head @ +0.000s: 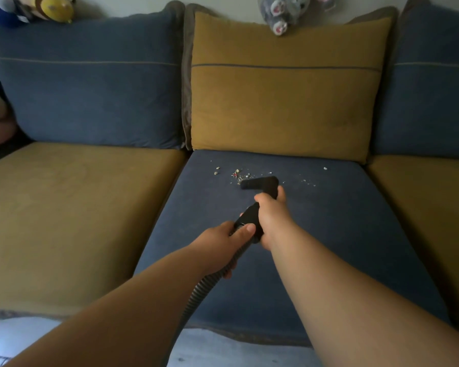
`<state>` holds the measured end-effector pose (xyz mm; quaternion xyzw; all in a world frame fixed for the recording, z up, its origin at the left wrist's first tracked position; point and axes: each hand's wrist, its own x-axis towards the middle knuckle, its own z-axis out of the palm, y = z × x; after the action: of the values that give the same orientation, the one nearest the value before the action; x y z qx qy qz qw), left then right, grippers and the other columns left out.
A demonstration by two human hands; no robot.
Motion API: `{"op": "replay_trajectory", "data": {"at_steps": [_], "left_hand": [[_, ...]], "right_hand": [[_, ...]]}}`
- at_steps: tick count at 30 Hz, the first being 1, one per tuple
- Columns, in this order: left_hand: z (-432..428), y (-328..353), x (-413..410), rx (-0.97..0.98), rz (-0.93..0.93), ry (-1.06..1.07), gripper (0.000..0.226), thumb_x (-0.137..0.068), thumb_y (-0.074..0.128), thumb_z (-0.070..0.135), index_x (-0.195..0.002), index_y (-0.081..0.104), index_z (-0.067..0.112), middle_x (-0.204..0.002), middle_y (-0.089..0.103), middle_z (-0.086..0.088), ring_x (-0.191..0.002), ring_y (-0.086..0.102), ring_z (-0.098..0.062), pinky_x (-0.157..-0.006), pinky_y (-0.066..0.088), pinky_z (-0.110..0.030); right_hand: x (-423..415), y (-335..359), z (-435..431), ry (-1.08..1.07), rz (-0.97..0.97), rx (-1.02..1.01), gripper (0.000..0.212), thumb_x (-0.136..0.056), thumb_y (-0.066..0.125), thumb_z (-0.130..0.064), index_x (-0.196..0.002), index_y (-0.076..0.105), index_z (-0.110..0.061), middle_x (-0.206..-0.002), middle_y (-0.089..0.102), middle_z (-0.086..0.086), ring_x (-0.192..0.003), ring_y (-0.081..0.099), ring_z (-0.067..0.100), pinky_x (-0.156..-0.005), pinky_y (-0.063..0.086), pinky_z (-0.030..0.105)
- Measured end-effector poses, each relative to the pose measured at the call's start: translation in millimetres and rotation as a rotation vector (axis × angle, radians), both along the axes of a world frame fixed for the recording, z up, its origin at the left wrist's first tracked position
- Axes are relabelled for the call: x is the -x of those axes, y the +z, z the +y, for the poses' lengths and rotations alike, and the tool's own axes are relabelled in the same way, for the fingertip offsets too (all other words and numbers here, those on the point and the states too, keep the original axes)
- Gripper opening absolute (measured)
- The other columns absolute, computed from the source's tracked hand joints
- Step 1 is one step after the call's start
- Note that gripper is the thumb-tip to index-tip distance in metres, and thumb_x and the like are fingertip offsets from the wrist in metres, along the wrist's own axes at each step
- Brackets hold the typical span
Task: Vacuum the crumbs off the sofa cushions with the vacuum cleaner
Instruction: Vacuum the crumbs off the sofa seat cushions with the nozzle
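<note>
Forearms (122, 311) outstretched, left hand (221, 241) grips the hose (210, 283), right hand (272, 217) grips the nozzle (260, 182) by crumbs (237, 174).

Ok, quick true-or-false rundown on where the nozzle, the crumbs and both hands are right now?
1. The crumbs lie on the blue middle seat cushion. True.
2. The left hand hangs free. False: it grips the hose.
3. The right hand grips the wand behind the nozzle. True.
4. The back cushion behind the crumbs is blue. False: it is mustard.
5. The nozzle sits far from the crumbs. False: it is right beside them.
</note>
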<state>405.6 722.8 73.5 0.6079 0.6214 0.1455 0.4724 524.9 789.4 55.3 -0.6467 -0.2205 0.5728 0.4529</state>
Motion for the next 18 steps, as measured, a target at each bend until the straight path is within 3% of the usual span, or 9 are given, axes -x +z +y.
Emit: {"op": "replay_trajectory", "data": {"at_steps": [6,10,18], "left_hand": [[0.9,0.6,11.6,0.012,0.008,0.049,0.047,-0.093,0.044,0.061,-0.116,0.051,0.020,-0.069,0.062,-0.007,-0.042,0.060,-0.011,-0.046,0.051,-0.021],[1.0,4.0,20.4,0.014,0.037,0.061,0.047,-0.093,0.044,0.062,-0.114,0.052,0.020,-0.067,0.062,-0.007,-0.042,0.060,-0.010,-0.045,0.051,-0.021],[1.6,6.1,0.4,0.028,0.023,-0.001,0.047,-0.093,0.042,0.063,-0.111,0.052,0.021,-0.069,0.062,-0.007,-0.044,0.061,-0.011,-0.049,0.055,-0.024]], "right_hand": [[14.3,-0.5,3.4,0.054,0.022,-0.009,0.073,-0.085,0.053,-0.030,-0.138,0.015,-0.063,-0.125,0.056,0.014,-0.103,0.061,0.039,-0.086,0.051,0.061],[22.7,3.4,5.2,0.076,0.058,0.007,0.073,-0.088,0.053,-0.027,-0.138,0.014,-0.062,-0.122,0.056,0.014,-0.099,0.063,0.039,-0.078,0.053,0.061],[1.7,7.8,0.4,-0.012,-0.049,0.029,0.071,-0.088,0.051,-0.028,-0.141,0.016,-0.061,-0.114,0.052,0.006,-0.093,0.059,0.033,-0.078,0.055,0.056]]}}
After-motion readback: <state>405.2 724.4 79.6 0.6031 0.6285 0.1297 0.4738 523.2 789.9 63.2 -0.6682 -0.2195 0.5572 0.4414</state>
